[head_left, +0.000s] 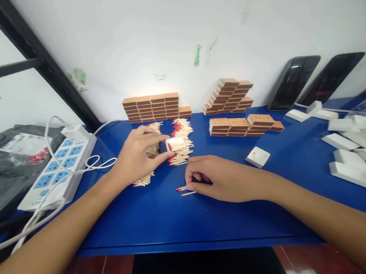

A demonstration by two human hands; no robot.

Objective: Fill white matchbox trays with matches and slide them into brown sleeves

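Note:
Between thumb and fingers, my left hand (136,155) grips a small white matchbox tray (176,142) with some red-tipped matches in it. It is held above a heap of loose matches (183,128); another heap (144,180) lies partly hidden behind my left hand. Nearer the table's front, my right hand (223,178) is closed in a pinch at a few matches (185,193), whose red heads point left; their other ends are hidden by the fingertips. To the right of that hand lies a separate white tray (258,156) with a small red spot on it.
Brown matchboxes are stacked at the back left (151,108), back right (228,95) and in a low row (241,126). White trays (350,158) pile up at right. Two phones (295,81) lean against the wall. A power strip (59,166) with white cables stands left.

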